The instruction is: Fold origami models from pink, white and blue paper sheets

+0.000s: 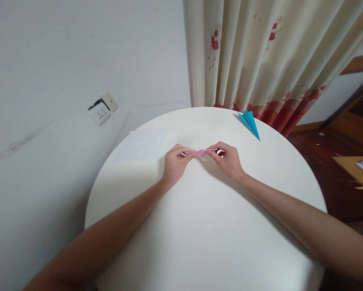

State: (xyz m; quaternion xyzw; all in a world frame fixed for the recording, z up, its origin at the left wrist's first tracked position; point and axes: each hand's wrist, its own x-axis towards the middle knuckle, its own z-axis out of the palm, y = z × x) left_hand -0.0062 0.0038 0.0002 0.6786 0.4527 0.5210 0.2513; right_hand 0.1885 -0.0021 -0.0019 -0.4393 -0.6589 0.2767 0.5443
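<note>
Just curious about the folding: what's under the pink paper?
The pink paper is pinched between left hand and right hand over the white table; directly beneath is hidden.

Both bare forearms reached forward and angled inward. The left hand (174,163) and right hand (228,161) sat close together, knuckles up, fingers curled and pinched shut.

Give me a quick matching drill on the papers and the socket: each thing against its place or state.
1. pink paper
2. blue folded paper
3. white sheet
4. wall socket

a. lying flat, left of the left hand
b. on the wall, off the table
c. pinched between both hands, the right hand included
d. at the table's far edge by the curtain

Pairs: 1-c, 2-d, 3-a, 4-b
</note>
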